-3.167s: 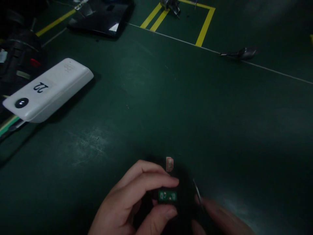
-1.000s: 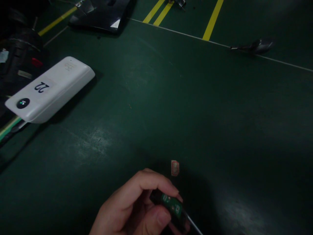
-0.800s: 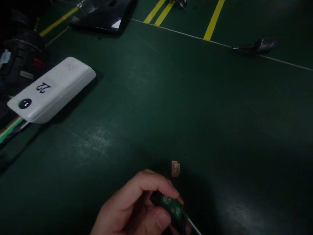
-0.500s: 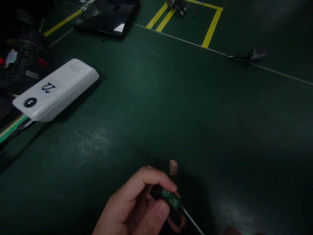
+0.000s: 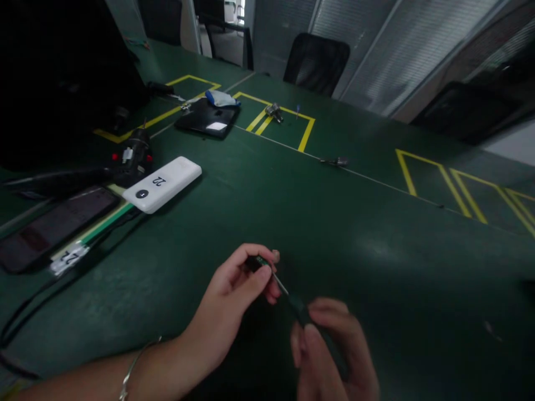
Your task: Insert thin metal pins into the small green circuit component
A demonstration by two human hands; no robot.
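Observation:
My left hand (image 5: 234, 287) is closed, its thumb and fingers pinching a small black part with a green circuit board (image 5: 262, 260) on it. In my right hand (image 5: 340, 340) is a screwdriver (image 5: 296, 305) with a dark green handle. Its thin metal shaft slants up to the end of the circuit board; whether the tip touches a screw is hidden by the fingers. Just past my left fingertips a small pale reddish piece (image 5: 276, 255) lies on the green table (image 5: 251, 206).
To the left lie a white power bank (image 5: 178, 175) marked 22, a cable and a phone (image 5: 58, 225). A black flat panel (image 5: 204, 117), a metal part (image 5: 275, 112) and a dark tool (image 5: 337, 162) lie farther back. Chairs (image 5: 317, 64) stand behind the table.
The view has tilted up and widened, bringing the far table edge and chairs in. My right hand and the screwdriver's handle now show. My left hand still pinches the circuit board.

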